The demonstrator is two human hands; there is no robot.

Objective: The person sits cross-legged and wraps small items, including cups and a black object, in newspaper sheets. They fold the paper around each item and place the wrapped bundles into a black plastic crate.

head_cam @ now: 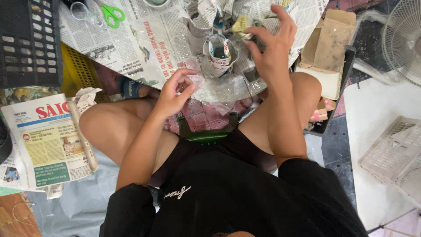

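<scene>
Left hand (175, 90) loosely curled, right hand (271, 41) raised, fingers bent in grip
</scene>
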